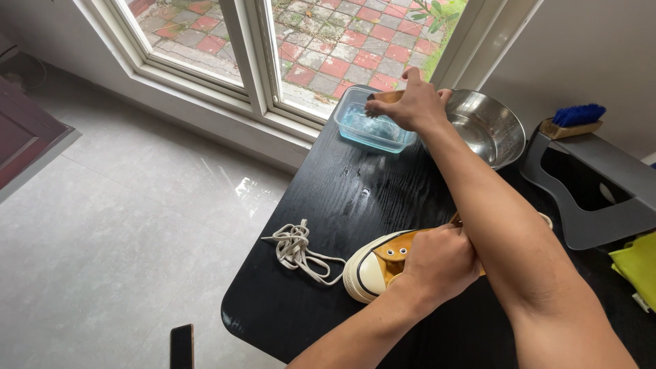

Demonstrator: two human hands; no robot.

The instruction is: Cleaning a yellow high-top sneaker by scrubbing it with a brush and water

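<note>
The right hand [410, 102] is reaching forward and dipping a small brush [384, 98], gripped tightly in its fingers, into the clear tub of water [372, 130], with a steel bowl [492, 126] just beside it. Nearer the body, the left hand [437, 263] is clasping the mustard canvas shoe [383, 266], loose laces [297, 249] lying just beyond its toe. This looks like wetting the brush; scrubbing next would need it carried back to the held shoe.

A phone [181, 346] lies on the floor [102, 225] off the table's [328, 198] near left corner, by the bottom edge of the view. It is a slim upright rectangle with a thin brownish rim, and its screen is black and unlit. No packages, labels or signs show.
</note>
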